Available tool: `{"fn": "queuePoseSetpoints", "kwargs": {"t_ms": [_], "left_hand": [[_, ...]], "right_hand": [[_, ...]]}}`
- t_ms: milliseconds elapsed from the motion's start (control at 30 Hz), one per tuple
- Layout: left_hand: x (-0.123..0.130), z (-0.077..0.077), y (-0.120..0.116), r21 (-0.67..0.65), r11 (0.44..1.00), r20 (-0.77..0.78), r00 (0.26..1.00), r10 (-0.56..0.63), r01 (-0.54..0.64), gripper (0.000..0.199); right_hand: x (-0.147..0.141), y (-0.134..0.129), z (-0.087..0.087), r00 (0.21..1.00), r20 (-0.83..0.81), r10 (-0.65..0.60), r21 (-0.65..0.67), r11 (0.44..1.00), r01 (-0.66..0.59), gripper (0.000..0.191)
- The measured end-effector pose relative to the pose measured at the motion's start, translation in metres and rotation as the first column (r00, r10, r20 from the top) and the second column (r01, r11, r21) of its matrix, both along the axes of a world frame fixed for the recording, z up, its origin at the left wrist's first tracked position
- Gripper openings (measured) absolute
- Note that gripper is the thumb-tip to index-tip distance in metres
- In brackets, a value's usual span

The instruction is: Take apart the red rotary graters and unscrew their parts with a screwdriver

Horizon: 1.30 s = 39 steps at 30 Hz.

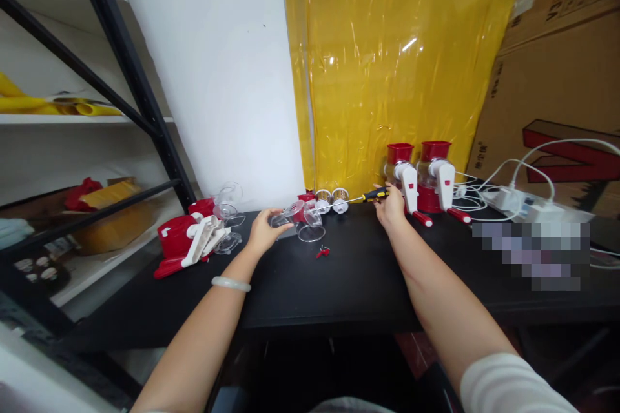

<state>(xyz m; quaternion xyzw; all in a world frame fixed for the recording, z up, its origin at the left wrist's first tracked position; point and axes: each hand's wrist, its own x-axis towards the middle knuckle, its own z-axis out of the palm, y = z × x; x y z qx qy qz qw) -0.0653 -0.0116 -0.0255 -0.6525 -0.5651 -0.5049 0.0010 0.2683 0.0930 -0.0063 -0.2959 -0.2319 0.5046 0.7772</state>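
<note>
My left hand (265, 231) is closed on a clear plastic grater body (296, 214), which lies tilted just above or on the black table. In my right hand (390, 206) is a screwdriver (375, 195) with a black and yellow handle. Its long metal shaft points left, and the tip reaches the clear body; exact contact is too small to tell. Behind it stand two grater drums (340, 201) with white ends. Small red pieces with screws (323, 251) lie on the table in front.
Two red and white rotary graters (436, 174) stand at the right. Red grater bases, white cranks (203, 239) and clear parts (227, 197) are heaped at the left. White cables and a power strip (537, 206) lie far right. A metal shelf (159, 122) borders the left.
</note>
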Motion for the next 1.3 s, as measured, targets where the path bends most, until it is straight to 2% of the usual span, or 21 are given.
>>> {"fn": "queuePoseSetpoints", "kwargs": {"t_ms": [167,267,500,633,900,1067,1300], "left_hand": [[0.0,0.0,0.0,0.006,1.0,-0.004,1.0,0.004,-0.004,0.049],[0.0,0.0,0.0,0.003,1.0,-0.007,1.0,0.005,-0.005,0.049],[-0.002,-0.003,0.003,0.001,1.0,-0.005,1.0,-0.001,0.001,0.05],[-0.003,-0.003,0.003,-0.003,1.0,-0.004,1.0,0.0,0.0,0.05],[0.0,0.0,0.0,-0.005,1.0,-0.007,1.0,-0.002,0.002,0.049],[0.0,0.0,0.0,0.001,1.0,-0.01,1.0,0.003,-0.003,0.048],[-0.001,-0.001,0.001,0.0,1.0,-0.015,1.0,0.003,-0.003,0.048]], "right_hand": [[-0.002,-0.001,0.001,1.0,0.013,0.012,0.017,1.0,-0.012,0.02],[-0.004,-0.001,0.001,0.999,0.046,-0.025,0.025,0.999,0.024,0.029],[-0.002,0.0,-0.001,0.989,0.096,-0.11,0.046,0.993,0.106,0.035],[-0.001,0.002,-0.002,0.993,0.077,-0.094,0.042,0.995,0.091,0.036],[0.0,0.002,-0.002,1.0,-0.006,0.021,-0.006,1.0,-0.021,0.02],[0.0,-0.002,0.001,0.999,0.008,0.045,0.015,0.999,-0.046,0.025],[-0.003,-0.007,0.002,0.998,0.049,-0.026,0.049,0.999,0.024,0.037]]}}
